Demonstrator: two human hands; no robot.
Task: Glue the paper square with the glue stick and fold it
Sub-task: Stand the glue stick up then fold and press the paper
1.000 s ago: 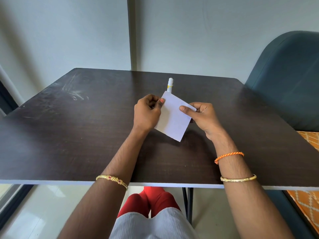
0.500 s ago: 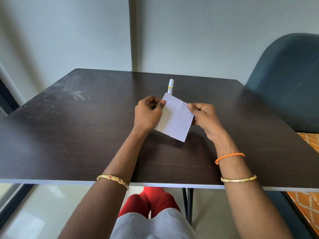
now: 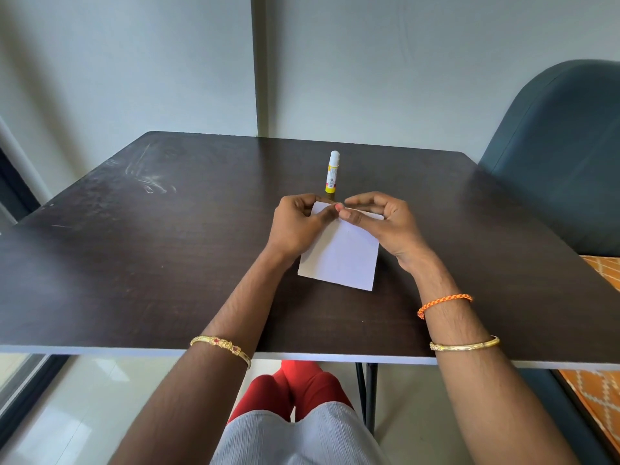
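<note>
A white paper square point(image 3: 340, 260) hangs tilted just above the dark table point(image 3: 134, 263), its lower edge toward me. My left hand point(image 3: 295, 226) pinches the paper's upper left part with thumb and fingers. My right hand point(image 3: 385, 223) pinches the top edge beside it, and the fingertips of both hands meet at the top middle. A glue stick point(image 3: 332, 172) with a white cap and yellow label stands upright just behind my hands, untouched. The paper's upper corners are partly hidden by my fingers.
A dark teal chair point(image 3: 563, 156) stands at the table's right side. The wall runs close behind the far edge. Faint scuff marks point(image 3: 147, 179) lie at the back left of the tabletop. My knees show below the near edge.
The paper has turned from a diamond tilt to hang squarer. My right hand moved from the paper's right corner up to the top edge, meeting my left fingertips.
</note>
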